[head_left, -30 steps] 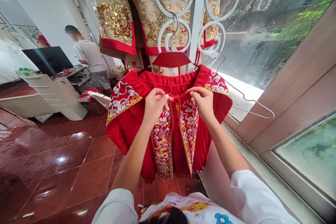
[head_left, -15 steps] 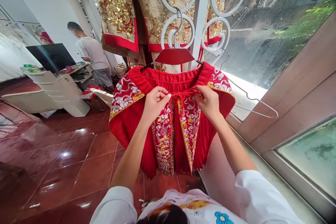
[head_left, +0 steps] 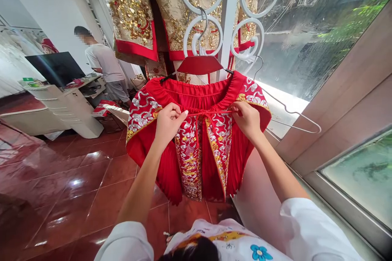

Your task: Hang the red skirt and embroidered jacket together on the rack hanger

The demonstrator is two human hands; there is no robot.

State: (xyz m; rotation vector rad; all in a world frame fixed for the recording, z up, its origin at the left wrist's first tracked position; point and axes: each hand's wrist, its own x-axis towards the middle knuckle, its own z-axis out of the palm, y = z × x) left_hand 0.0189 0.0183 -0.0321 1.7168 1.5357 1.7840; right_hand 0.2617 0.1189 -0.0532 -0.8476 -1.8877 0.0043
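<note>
A red pleated skirt [head_left: 165, 171] with silver and gold embroidered panels hangs by its gathered waistband from a red hanger [head_left: 200, 65]. Thin red drawstrings [head_left: 204, 113] cross the front of the waist, tied in a small bow or knot at the middle, with tails dangling over the panels. On the left side, my left hand [head_left: 169, 124] pinches one part of the drawstring between thumb and forefinger. My right hand [head_left: 247, 119] grips another part on the right, fingers curled. The string runs taut between both hands.
Gold-beaded garments [head_left: 131, 12] with red hems hang behind, beside a white scrollwork metal frame [head_left: 228, 20]. A bare wire hanger [head_left: 294, 112] sticks out at the right by the window. A person [head_left: 105, 63] stands back left near a desk with a monitor [head_left: 58, 69].
My hands have moved apart, the left one leftward and the right slightly rightward. The drawstring between them is stretched wider and the knot looks tighter.
</note>
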